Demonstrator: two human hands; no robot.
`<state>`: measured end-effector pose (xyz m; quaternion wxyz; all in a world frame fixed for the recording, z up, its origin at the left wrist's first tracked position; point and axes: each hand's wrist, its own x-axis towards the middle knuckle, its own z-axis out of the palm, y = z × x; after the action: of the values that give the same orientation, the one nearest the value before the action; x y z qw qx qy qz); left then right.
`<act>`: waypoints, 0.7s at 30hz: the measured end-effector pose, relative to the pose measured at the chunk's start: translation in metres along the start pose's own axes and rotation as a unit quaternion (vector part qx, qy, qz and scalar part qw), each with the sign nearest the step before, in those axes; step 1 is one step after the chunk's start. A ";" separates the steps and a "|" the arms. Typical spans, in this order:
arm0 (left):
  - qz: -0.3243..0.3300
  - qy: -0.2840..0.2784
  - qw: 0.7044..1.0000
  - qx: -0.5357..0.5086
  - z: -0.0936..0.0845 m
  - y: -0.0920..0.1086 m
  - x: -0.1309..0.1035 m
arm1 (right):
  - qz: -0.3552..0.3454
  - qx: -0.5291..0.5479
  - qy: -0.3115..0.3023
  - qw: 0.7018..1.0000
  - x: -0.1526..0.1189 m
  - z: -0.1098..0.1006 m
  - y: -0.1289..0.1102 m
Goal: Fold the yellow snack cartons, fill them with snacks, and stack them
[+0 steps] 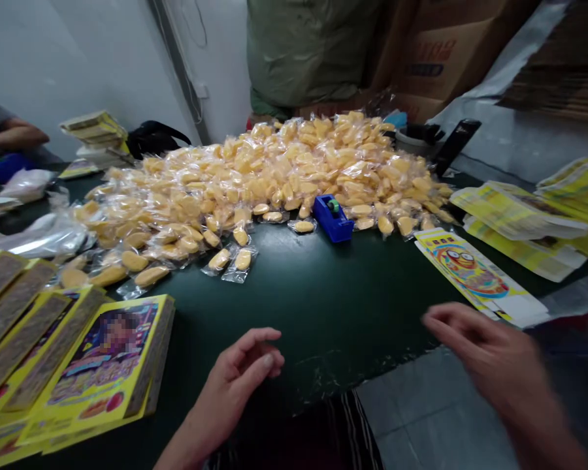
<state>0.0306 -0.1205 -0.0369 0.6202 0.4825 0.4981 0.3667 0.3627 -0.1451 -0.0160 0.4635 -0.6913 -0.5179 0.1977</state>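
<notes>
My left hand (242, 369) hovers over the dark green tabletop (284, 294) near its front edge. Its fingers curl loosely, with a gap to the thumb and nothing in them. On the right, my right hand (485, 356) is slightly blurred over the table's edge, fingers reaching forward and loosely bent, holding nothing visible. Just beyond it lies a flat printed yellow-and-white carton (470, 271) with a cartoon face. Left of my left hand are stacked yellow printed boxes (112, 359). A blue tape dispenser (333, 219) with green tape stands mid-table.
A wide heap of yellow pieces in clear wrappers (274, 170) covers the table's back. More flat yellow cartons (524, 228) lie at right. Brown cardboard boxes (441, 52) and a green cloth-like mass (308, 52) stand behind. Another person's arm (14, 134) shows at far left.
</notes>
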 end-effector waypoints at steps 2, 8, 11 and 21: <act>0.074 0.029 0.992 0.101 -0.004 0.020 0.022 | -0.071 0.001 -0.132 0.989 0.031 0.039 -0.017; 0.182 0.277 0.823 0.461 -0.051 0.042 0.127 | -0.263 -0.013 -0.281 0.923 0.087 0.121 -0.029; 0.210 0.289 0.759 0.544 -0.059 0.034 0.157 | -0.231 -0.084 -0.192 0.950 0.116 0.122 -0.019; 0.231 0.077 0.874 0.420 0.007 0.011 0.189 | 0.068 -0.360 0.054 0.929 0.160 -0.012 0.077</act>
<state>0.0823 0.0577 -0.0756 0.2163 0.7691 0.5257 0.2921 0.4743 -0.0092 -0.0424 0.1964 -0.8547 -0.4805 -0.0082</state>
